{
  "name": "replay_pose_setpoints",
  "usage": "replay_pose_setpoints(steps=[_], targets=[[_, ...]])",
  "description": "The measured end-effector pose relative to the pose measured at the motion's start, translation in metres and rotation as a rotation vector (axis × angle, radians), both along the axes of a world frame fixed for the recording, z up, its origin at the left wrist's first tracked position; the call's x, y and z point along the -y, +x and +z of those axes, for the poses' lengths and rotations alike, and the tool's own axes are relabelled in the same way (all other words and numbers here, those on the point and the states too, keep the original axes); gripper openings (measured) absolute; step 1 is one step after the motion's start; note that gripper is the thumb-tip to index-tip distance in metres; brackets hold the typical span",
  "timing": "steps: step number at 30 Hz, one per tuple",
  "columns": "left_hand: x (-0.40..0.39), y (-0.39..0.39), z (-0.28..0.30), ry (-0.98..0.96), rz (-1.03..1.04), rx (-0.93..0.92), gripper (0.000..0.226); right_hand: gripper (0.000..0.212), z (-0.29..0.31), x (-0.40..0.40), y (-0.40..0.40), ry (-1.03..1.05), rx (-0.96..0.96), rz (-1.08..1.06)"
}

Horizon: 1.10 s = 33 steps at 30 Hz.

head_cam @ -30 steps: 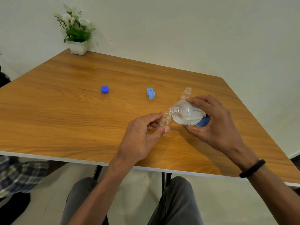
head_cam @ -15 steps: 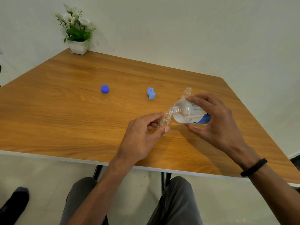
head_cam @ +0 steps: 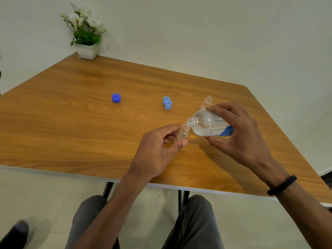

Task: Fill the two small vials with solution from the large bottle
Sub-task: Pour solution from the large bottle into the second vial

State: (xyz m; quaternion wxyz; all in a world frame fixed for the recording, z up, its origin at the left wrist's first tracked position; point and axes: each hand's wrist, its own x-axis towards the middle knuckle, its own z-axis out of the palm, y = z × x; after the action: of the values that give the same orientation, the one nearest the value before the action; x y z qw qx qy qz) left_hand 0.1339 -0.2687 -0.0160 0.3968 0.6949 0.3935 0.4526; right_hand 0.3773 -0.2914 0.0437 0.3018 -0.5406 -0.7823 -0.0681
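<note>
Here, right of centre, the left hand (head_cam: 158,151) pinches a small vial (head_cam: 182,134) between thumb and curled fingers, upright on the wooden table (head_cam: 71,126). The right hand (head_cam: 239,133) grips the large bottle (head_cam: 208,125), fingers wrapped over its label, the bottle tipped on its side with its open mouth at the vial's neck. Behind the bottle a second vial (head_cam: 207,101) stands partly hidden. Toward the middle lie two light blue caps (head_cam: 167,103), touching, and a darker blue cap (head_cam: 116,97) well to their left. A potted plant (head_cam: 84,33) sits upper left. Whether liquid is flowing is hard to make out
</note>
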Motion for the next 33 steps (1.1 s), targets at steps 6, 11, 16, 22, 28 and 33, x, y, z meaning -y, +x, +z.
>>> replay_pose_setpoints(steps=[6,11,16,22,28,33], targets=[[-0.0011,-0.0001,-0.0007,0.015,0.002,-0.008,0.044,0.078,0.0011,0.0000,0.0009,-0.001,0.008,0.006],[-0.0019,-0.0005,-0.0012,0.018,0.001,-0.022,0.045,0.079,0.0014,0.0002,0.0010,0.000,0.013,0.009],[-0.0018,-0.0007,-0.0005,0.022,-0.006,-0.030,0.046,0.079,0.0009,0.0001,0.0011,0.004,0.019,0.007],[-0.0020,-0.0013,-0.0016,0.020,-0.007,-0.030,0.046,0.079,0.0017,0.0001,0.0015,-0.001,0.021,0.007],[-0.0019,-0.0011,-0.0011,0.019,-0.010,-0.026,0.045,0.080,0.0012,-0.0003,0.0016,-0.004,0.023,0.000],[-0.0024,-0.0012,-0.0021,0.023,-0.012,-0.027,0.046,0.080,0.0007,-0.0008,0.0023,-0.006,0.025,0.003]])
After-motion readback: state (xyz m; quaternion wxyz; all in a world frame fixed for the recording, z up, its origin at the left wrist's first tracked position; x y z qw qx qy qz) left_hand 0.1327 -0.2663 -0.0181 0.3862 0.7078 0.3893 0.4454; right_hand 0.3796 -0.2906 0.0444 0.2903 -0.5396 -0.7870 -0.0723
